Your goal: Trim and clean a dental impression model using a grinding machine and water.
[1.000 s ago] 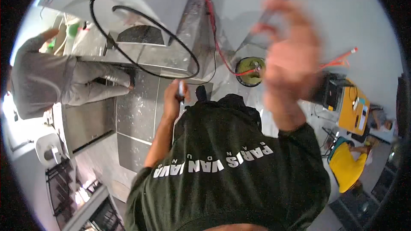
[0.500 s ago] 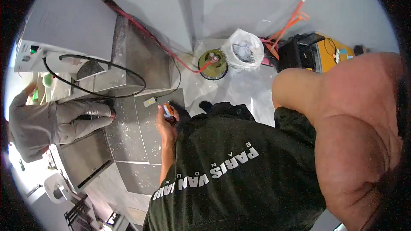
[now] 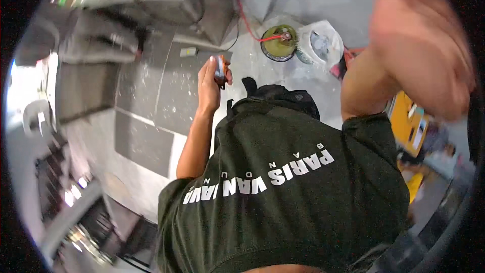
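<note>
In my left hand [image 3: 209, 88] is a small phone-like device [image 3: 220, 66] with a grey face and orange edges. My fingers are wrapped round its sides, and the thumb lies along it. The hand is held out ahead of my dark shirt [image 3: 273, 162], which carries white lettering. My bare right arm [image 3: 409, 45] is raised and bent close to the camera on the right, smeared by motion. The hand at its end does not show.
On the floor ahead stand a round olive-green object [image 3: 279, 45] with a red hose [image 3: 245, 15] and a white bag [image 3: 331, 35]. A small pale box [image 3: 189, 51] lies on grey floor panels. A person in grey [image 3: 101, 40] is at far left; a yellow-orange case [image 3: 406, 121] is at right.
The view has swung, so the scene shifts and blurs. My left hand, still holding the device, shows farther up and clear of the shirt. My right arm appears higher.
</note>
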Demonstrator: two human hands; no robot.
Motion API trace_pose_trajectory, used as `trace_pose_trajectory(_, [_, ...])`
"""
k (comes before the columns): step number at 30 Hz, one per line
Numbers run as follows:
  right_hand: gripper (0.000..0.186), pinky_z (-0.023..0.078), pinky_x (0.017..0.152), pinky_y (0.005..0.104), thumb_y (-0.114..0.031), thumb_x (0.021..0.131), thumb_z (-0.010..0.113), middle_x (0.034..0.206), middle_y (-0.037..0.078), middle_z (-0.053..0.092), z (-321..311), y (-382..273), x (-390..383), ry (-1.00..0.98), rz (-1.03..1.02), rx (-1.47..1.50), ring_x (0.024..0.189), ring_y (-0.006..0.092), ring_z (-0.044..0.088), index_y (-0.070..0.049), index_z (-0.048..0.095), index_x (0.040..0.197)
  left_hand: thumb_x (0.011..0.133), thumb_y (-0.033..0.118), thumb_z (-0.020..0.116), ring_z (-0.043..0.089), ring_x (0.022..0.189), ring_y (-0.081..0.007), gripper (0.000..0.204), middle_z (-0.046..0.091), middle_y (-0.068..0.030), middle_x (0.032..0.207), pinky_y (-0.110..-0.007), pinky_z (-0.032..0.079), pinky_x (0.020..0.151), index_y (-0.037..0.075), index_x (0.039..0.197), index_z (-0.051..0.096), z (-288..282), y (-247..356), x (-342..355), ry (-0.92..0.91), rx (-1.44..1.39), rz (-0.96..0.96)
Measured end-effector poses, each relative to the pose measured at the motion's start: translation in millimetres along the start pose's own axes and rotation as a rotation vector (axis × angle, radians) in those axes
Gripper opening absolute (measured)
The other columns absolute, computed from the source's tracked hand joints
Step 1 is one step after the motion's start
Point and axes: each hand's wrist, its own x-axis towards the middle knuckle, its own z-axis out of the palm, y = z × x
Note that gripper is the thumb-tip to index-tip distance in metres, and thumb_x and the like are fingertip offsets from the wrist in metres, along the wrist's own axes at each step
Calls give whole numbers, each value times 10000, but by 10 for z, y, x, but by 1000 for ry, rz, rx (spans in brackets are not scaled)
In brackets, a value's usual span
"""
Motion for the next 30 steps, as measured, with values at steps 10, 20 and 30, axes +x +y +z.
trace_pose_trajectory(10, [211, 465, 753, 259, -188, 941, 558, 899, 23, 699, 1195, 1536, -1882, 133, 1467, -202, 822, 85, 598, -16, 681, 939, 1037, 414, 334, 607, 678, -210, 529, 637, -133, 801, -323, 498, 674, -35, 1164, 582, -1157, -126, -453, -104, -401, -18])
trace_pose_trajectory(20, [199, 423, 714, 242, -135, 964, 555, 864, 46, 627, 2571, 1937, -2622, -115, 1710, -31, 764, 90, 519, 30, 650, 1018, 1050, 350, 345, 590, 699, -185, 465, 638, -104, 814, -306, 471, 685, -33, 1141, 592, -2345, -435, -1379, 266, -462, 60])
trace_pose_trajectory(30, [152, 492, 766, 267, -56, 868, 660, 889, 96, 681, 3321, 2967, -727, -386, 755, -745, 858, 174, 631, 9, 709, 997, 1043, 352, 356, 594, 671, -160, 450, 640, -83, 775, -306, 502, 655, -16, 1087, 611, -3471, -41, -970, 358, -624, 114])
